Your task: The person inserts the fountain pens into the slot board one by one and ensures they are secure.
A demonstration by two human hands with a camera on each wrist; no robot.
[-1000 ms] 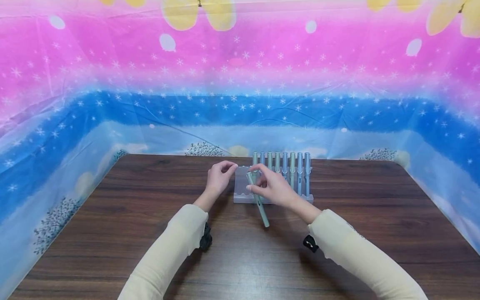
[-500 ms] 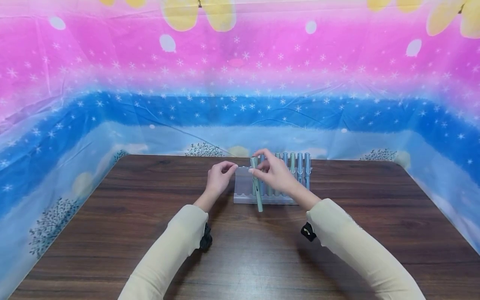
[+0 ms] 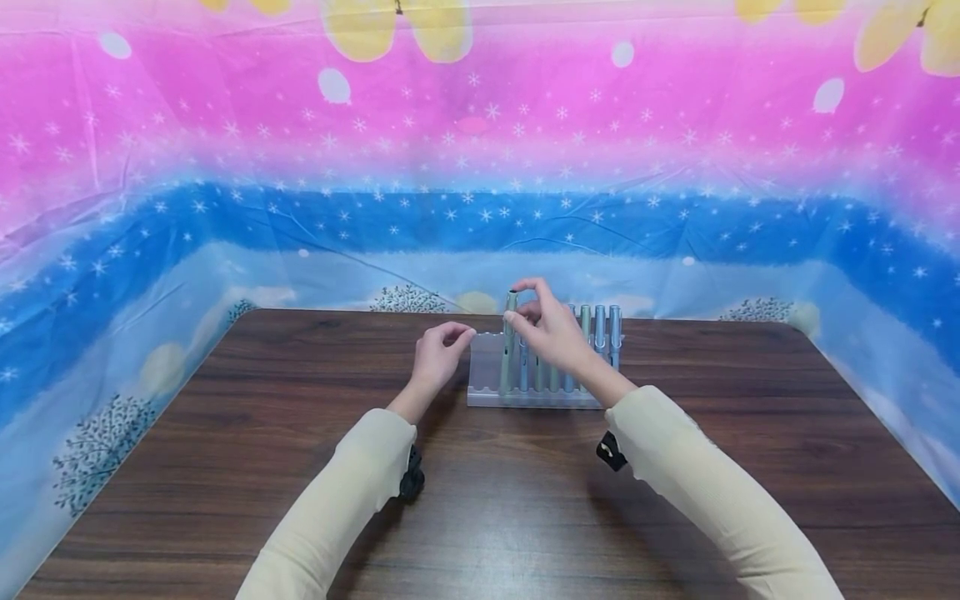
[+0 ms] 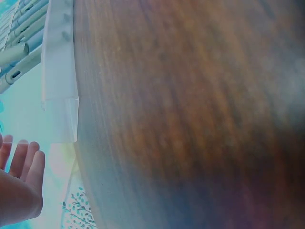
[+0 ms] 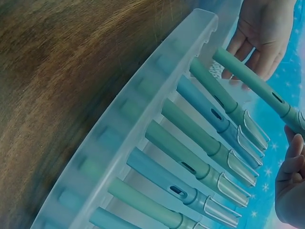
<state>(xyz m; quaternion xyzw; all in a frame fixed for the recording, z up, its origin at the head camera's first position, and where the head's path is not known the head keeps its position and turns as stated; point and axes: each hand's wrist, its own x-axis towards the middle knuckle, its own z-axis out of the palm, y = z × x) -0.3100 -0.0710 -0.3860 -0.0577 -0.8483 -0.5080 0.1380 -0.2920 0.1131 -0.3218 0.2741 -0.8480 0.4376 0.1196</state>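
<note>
A clear plastic pen stand (image 3: 487, 367) holds a row of green and blue pens, caps and clips upward. My left hand (image 3: 438, 358) pinches the stand's upper left corner between thumb and fingers. Pinched near its cap end by my right hand (image 3: 553, 333), a green pen (image 3: 508, 362) stands nearly upright at the left end of the row. In the right wrist view that green pen (image 5: 252, 78) slants outside the last green pen (image 5: 214, 86) in the row, its lower end close to the notched ledge. My right hand covers the tops of several pens in the head view.
The dark wooden table (image 3: 465, 500) spreads around the stand on all sides. Behind it hangs a pink and blue patterned cloth (image 3: 480, 217). Notches continue along the stand's front ledge (image 3: 483, 398) to the left of the pens.
The green pen has gone from tilted low in front of the stand to nearly upright against it, as my right hand moved up and away from me. My left hand has stayed put.
</note>
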